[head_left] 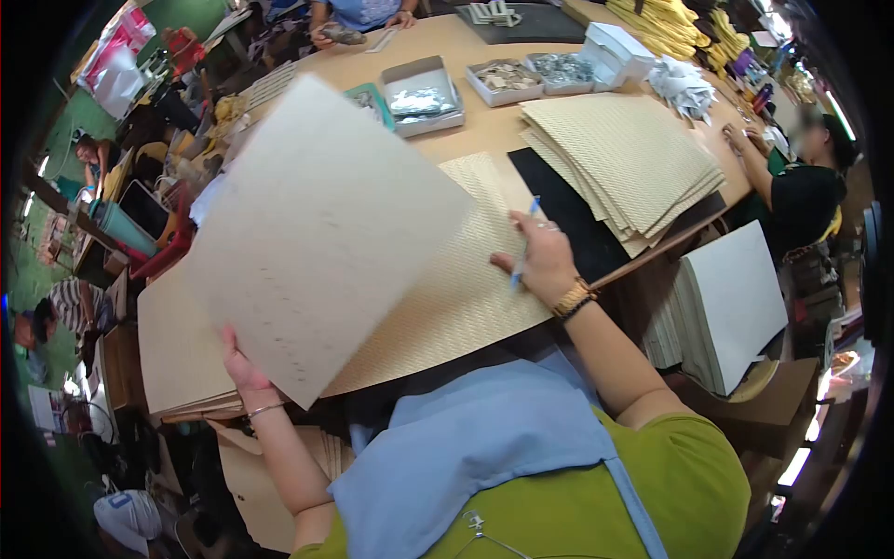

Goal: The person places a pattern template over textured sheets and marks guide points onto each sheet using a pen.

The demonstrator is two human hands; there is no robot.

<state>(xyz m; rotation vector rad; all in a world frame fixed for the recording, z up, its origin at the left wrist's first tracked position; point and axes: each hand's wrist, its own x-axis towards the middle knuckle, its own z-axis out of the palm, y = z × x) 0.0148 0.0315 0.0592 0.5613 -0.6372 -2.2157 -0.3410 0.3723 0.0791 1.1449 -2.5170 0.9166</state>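
Observation:
A large whitish square sheet (326, 214) with faint marks is tilted up in front of me and blurred in places. My left hand (244, 368) is closed on its lower left edge, with some fingers hidden behind it. Between the fingers of my right hand (545, 259) is a blue-and-white pen (535, 206). That hand is over a cream woven-texture sheet (484, 289) on the table, partly covered by the raised sheet. To its right is a black mat (568, 205), under part of a pile of similar textured sheets (624, 154).
Open boxes of small pieces (506, 79) and silvery packets (424, 101) stand along the far side of the table (372, 61). A stack of white-topped boards (736, 303) is at my right. One person (801, 186) sits at the right; another is across the table.

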